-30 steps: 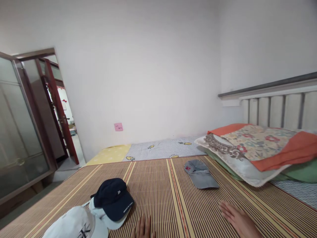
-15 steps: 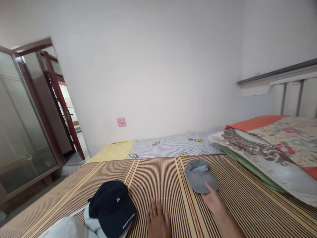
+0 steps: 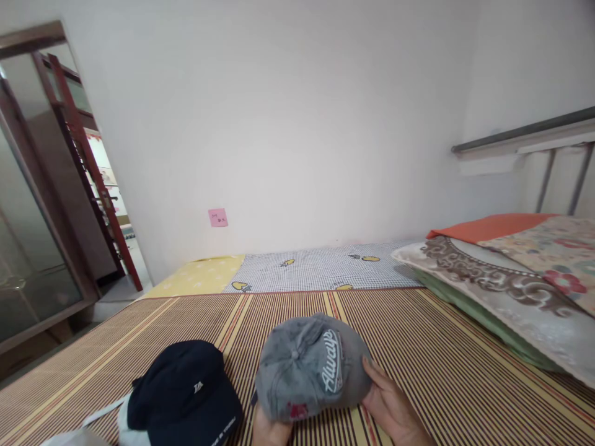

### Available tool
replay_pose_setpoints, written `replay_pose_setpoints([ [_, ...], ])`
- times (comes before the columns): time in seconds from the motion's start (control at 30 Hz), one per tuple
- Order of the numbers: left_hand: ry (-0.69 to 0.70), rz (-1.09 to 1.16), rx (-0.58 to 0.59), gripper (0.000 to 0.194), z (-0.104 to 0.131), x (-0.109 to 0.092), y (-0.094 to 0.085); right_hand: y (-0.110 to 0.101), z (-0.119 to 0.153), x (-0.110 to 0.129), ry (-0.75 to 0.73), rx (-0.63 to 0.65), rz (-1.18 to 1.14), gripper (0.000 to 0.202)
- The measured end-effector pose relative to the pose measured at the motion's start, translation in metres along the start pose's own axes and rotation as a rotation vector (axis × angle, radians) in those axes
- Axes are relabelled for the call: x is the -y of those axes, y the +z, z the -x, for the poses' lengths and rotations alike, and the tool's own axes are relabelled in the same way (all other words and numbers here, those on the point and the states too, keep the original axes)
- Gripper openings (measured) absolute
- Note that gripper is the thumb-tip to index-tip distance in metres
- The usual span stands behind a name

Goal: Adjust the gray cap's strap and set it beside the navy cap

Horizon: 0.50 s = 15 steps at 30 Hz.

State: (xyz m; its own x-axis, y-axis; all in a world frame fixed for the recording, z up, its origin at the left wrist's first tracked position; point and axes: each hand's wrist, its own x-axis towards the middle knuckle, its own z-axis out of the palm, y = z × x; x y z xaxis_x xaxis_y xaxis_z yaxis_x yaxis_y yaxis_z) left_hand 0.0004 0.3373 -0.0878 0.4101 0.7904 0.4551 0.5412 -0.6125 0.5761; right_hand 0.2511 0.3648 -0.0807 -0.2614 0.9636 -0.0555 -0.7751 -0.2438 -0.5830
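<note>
A grey baseball cap [image 3: 297,365] with white "Always" lettering and a small red patch is held up in front of me, above the striped mat. My right hand [image 3: 390,402] grips it on the right, thumb on top. Under its left side is my left hand [image 3: 272,428], its fingers mostly hidden beneath the crown. To the left of it, a navy baseball cap [image 3: 186,387] with small white lettering rests on a pale hat [image 3: 125,418] with a strap.
The striped mat [image 3: 288,306] covers the bed, with a checked sheet [image 3: 316,269] beyond it along the wall. Stacked pillows [image 3: 502,279] lie at the right near a metal rail [image 3: 520,133]. A pink note [image 3: 217,217] is on the wall.
The grey cap has been lifted off the mat and brought nearer, leftward, turned crown up. My left hand has gone from flat on the mat to under the cap. The view has shifted slightly right.
</note>
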Motion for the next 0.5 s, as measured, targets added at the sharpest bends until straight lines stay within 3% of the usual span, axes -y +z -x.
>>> replay_pose_setpoints([
  [0.07,-0.043,0.440,-0.184,0.055,0.000,-0.001,-0.009,-0.002,-0.005,0.004,-0.041,-0.018,-0.003,0.043],
  [0.13,-0.111,1.127,-0.378,0.050,-0.001,-0.008,-0.020,-0.004,-0.007,0.007,-0.066,-0.028,0.009,0.042],
  [0.2,-0.211,1.679,-0.453,0.035,-0.007,-0.021,-0.030,-0.003,-0.008,0.007,-0.071,-0.020,0.036,0.040],
  [0.23,-0.287,1.788,-0.452,0.031,-0.011,-0.030,-0.034,-0.001,-0.008,0.007,-0.067,-0.010,0.054,0.040],
  [0.33,-0.468,1.781,-0.554,0.020,-0.026,-0.057,-0.042,0.008,-0.005,0.007,-0.056,0.031,0.103,0.037],
  [0.4,-0.471,1.672,-0.595,0.018,-0.035,-0.075,-0.045,0.014,-0.005,0.008,-0.067,0.049,0.118,0.037],
  [0.5,-0.448,1.457,-0.491,0.040,-0.035,-0.094,-0.051,0.017,-0.006,0.013,-0.118,0.017,0.182,0.050],
])
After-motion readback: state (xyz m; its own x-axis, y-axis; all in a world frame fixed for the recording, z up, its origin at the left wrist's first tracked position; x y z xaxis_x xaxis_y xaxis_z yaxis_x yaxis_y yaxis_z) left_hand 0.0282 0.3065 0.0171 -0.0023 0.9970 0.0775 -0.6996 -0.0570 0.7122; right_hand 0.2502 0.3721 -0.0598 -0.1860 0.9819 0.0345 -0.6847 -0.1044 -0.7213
